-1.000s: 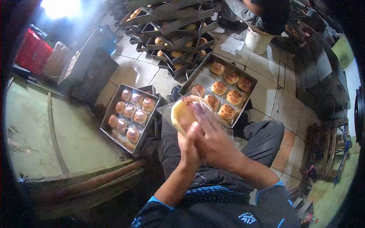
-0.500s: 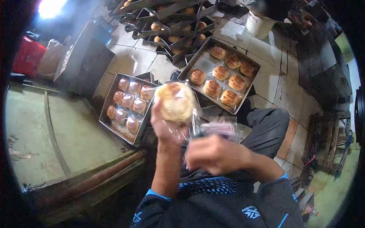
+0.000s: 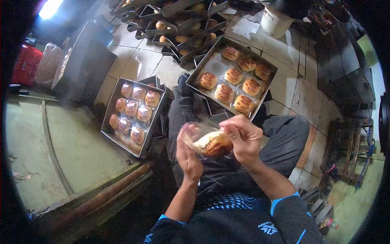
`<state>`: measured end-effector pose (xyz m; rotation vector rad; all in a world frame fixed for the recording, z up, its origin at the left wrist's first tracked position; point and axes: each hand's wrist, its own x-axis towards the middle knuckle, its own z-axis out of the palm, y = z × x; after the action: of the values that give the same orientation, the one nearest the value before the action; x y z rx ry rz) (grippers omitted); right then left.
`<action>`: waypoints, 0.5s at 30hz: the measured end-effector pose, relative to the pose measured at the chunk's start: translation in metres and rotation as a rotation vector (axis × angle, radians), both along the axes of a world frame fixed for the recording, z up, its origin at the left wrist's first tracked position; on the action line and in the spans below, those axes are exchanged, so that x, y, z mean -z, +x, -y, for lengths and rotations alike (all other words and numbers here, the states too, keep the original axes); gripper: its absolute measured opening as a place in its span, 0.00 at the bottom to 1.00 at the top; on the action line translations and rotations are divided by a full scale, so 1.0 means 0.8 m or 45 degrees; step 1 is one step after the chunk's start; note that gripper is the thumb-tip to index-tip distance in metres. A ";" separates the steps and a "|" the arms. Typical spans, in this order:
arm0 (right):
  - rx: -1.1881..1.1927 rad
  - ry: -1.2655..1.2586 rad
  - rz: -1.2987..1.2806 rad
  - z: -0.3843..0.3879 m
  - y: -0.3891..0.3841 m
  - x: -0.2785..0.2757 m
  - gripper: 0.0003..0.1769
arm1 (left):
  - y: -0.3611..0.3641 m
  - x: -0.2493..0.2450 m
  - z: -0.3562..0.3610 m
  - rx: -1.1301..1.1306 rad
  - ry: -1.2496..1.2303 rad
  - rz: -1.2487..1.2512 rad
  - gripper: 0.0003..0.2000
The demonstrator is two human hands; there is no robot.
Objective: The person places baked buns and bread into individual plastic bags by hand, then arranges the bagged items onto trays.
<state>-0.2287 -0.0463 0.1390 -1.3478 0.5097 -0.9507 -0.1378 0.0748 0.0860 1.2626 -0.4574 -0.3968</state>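
Note:
A browned bun [image 3: 215,144] in a clear plastic bag is held between my two hands above my lap, its dark-topped side tilted toward me. My left hand [image 3: 188,156] is closed on the left end of the bag, somewhat blurred by motion. At the other end, my right hand [image 3: 243,138] pinches the bag with thumb and fingers. Beyond my hands on the left, a metal tray [image 3: 105,131] holds several buns wrapped in clear plastic. Further right, a larger tray [image 3: 219,55] carries several browned buns.
Stacked dark metal trays [image 3: 174,24] with buns in them stand at the back. A light green surface [image 3: 28,130] with a brown edge pipe [image 3: 122,179] lies along my left. A white bucket [image 3: 275,23] is on the tiled floor [image 3: 284,53]. My bent leg [image 3: 284,140] is at right.
The bagged bun has come down from its raised position and turned onto its side. My right hand has moved up and right to the bag's end; my left hand has shifted to its left end.

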 end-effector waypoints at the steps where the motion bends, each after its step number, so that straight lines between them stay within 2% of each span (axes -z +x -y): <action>1: -0.046 0.038 -0.013 0.001 0.002 -0.001 0.05 | 0.016 -0.003 -0.013 0.058 -0.053 0.183 0.20; 2: -0.099 0.080 -0.033 0.002 0.002 -0.005 0.05 | 0.030 -0.009 -0.026 0.023 0.199 0.523 0.16; 3: -0.160 0.126 -0.058 0.003 0.001 -0.011 0.05 | 0.041 -0.020 -0.029 -0.089 0.192 0.656 0.15; 4: -0.192 -0.039 -0.076 0.011 0.004 -0.020 0.05 | 0.053 -0.027 -0.028 -0.206 0.184 0.793 0.14; 5: -0.118 -0.379 -0.103 0.020 0.008 -0.031 0.06 | 0.061 -0.035 -0.026 -0.322 0.170 0.937 0.13; 6: -0.034 -0.718 -0.123 0.028 0.012 -0.042 0.06 | 0.062 -0.046 -0.027 -0.388 0.059 0.885 0.07; 7: 0.057 -1.058 -0.141 0.033 0.017 -0.047 0.07 | 0.073 -0.042 -0.029 -0.392 0.158 1.016 0.07; 8: 0.120 -0.991 -0.045 0.025 0.024 -0.020 0.08 | 0.088 -0.032 -0.035 -0.396 0.258 1.143 0.07; 9: 0.136 -0.993 -0.082 0.029 0.041 0.023 0.06 | 0.101 -0.018 -0.040 -0.400 0.358 1.266 0.07; 11: -0.235 -0.260 -0.330 0.032 0.062 0.079 0.06 | 0.124 0.027 -0.045 -0.300 0.519 1.116 0.08; 13: -0.110 -0.631 -0.215 0.028 0.064 0.089 0.05 | 0.125 0.035 -0.058 -0.307 0.535 1.192 0.08; 14: -0.128 -0.450 -0.180 0.019 0.060 0.088 0.04 | 0.117 0.039 -0.061 -0.327 0.469 1.046 0.06; 15: -0.116 -0.533 -0.191 0.018 0.060 0.088 0.05 | 0.112 0.042 -0.063 -0.332 0.417 0.990 0.05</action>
<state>-0.1804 -0.0604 0.0688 -1.8143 0.3692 -0.9162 -0.0479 0.1249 0.0524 1.7611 -0.8922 0.2775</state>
